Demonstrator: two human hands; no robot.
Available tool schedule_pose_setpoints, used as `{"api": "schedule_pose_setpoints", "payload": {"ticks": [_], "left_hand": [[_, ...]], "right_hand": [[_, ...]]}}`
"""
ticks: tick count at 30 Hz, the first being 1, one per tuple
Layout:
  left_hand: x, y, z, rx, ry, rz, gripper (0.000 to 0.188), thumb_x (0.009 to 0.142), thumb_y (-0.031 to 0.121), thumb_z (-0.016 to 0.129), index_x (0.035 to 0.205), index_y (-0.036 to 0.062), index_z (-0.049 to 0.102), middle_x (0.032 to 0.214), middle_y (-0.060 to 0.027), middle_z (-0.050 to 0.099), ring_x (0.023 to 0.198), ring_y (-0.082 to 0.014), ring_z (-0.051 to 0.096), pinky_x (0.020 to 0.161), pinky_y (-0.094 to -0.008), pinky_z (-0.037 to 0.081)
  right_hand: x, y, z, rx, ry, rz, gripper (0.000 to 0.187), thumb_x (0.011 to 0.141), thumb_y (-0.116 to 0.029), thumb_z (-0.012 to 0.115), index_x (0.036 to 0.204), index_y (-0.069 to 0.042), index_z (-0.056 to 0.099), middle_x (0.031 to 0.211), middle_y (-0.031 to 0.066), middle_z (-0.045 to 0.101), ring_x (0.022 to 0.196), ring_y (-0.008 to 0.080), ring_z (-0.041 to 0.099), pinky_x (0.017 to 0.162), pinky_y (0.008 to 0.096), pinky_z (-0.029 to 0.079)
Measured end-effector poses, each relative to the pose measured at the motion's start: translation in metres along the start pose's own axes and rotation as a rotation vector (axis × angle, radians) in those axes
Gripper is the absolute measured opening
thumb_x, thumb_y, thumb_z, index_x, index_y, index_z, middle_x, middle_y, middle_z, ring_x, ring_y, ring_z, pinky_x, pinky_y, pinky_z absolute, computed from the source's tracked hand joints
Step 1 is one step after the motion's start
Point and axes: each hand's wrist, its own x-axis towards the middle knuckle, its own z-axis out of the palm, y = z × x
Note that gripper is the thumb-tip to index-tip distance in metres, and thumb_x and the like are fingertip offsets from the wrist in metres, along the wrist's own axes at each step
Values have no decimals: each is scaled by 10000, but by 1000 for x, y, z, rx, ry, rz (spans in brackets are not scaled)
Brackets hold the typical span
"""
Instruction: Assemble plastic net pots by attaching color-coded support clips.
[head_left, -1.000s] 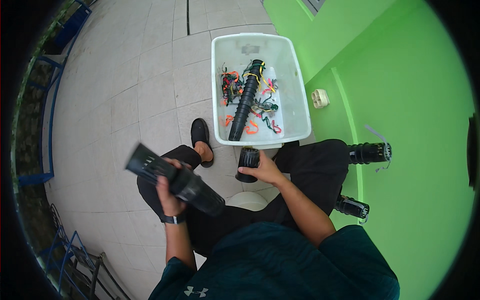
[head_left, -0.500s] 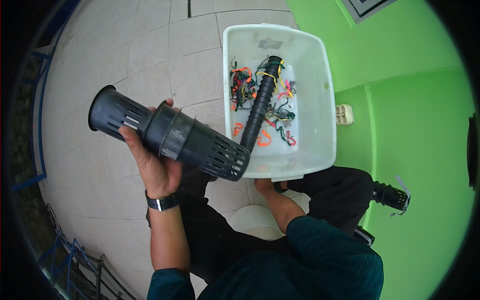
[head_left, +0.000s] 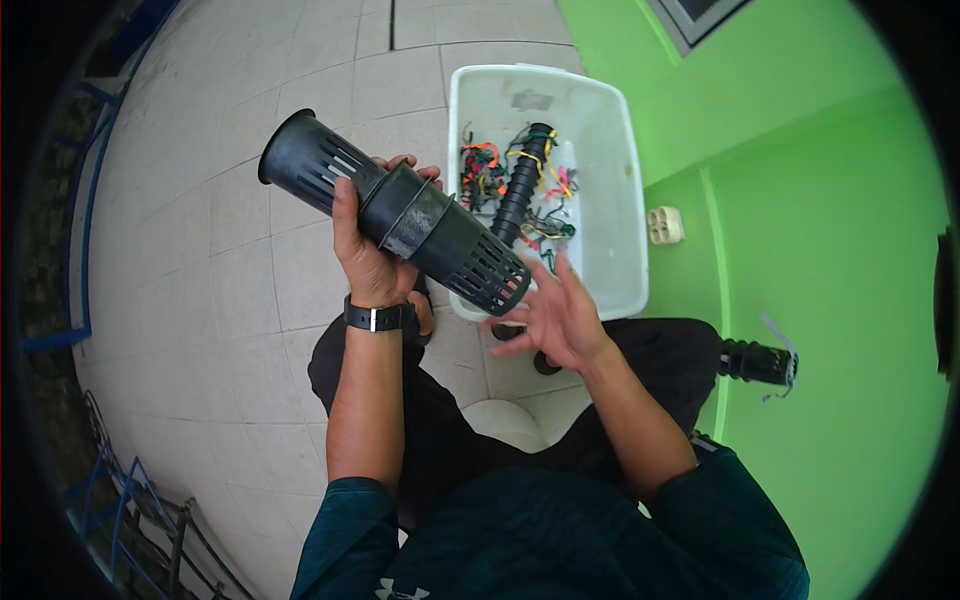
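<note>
My left hand [head_left: 370, 265] grips a black slotted plastic pot stack [head_left: 455, 245], its fingers wrapped round the middle. The stack tilts, with the wide rim up at the left and the slotted end down at the right. Beside that lower end, my right hand [head_left: 565, 318] has its fingers spread and holds nothing; it is slightly blurred, and I cannot tell whether it touches the pots. Beyond them, a white plastic bin [head_left: 634, 220] holds a long, ribbed black stack of nested pots [head_left: 519, 190] and tangled coloured strips [head_left: 485, 165].
A green wall [head_left: 800, 210] rises at the right, with a pale socket block [head_left: 665, 226] near its base. Another ribbed black stack [head_left: 755, 362] with a grey strip lies beside my right knee. Blue metal frames [head_left: 130, 510] stand along the left over the tiled floor [head_left: 250, 350].
My left hand has moved the pot stack up and to the right, tilting it more steeply. My right hand has come up from the bin's near edge and spread its fingers beside the stack.
</note>
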Motion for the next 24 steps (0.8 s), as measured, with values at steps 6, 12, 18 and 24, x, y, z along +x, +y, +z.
{"api": "schedule_pose_setpoints", "payload": {"ticks": [6, 12, 18, 24], "left_hand": [[-13, 9, 15, 234, -105, -4, 443, 888, 376, 602, 1149, 23, 543, 1130, -170, 601, 1068, -349, 623, 918, -463, 522], [-7, 61, -26, 227, 210, 205, 481, 898, 405, 579, 1059, -48, 591, 1011, -193, 665, 967, -340, 668, 793, -423, 557], [-16, 101, -53, 58, 378, 278, 607, 923, 511, 552, 1092, -72, 573, 1098, -212, 650, 1041, -341, 642, 900, -431, 541], [-13, 90, -47, 86, 322, 209, 730, 938, 575, 523, 1196, -108, 529, 1237, -273, 599, 1115, -364, 605, 983, -438, 502]], "right_hand": [[23, 46, 20, 91, -163, -76, 606, 963, -675, 409, 1139, -109, 537, 846, 85, 635, 556, 155, 578, 537, 343, 523], [9, 72, 26, -397, 205, -722, 434, 925, -400, 670, 1123, -54, 496, 816, 72, 589, 637, 176, 583, 613, 343, 516], [-26, 120, -47, -1394, 177, -432, 580, 784, -295, 775, 1234, -63, 492, 1025, 145, 546, 977, 327, 619, 857, 430, 512], [63, 220, -135, -1793, 276, 92, 565, 791, -150, 710, 1301, -72, 481, 1228, 215, 472, 1121, 424, 557, 915, 492, 509]]}}
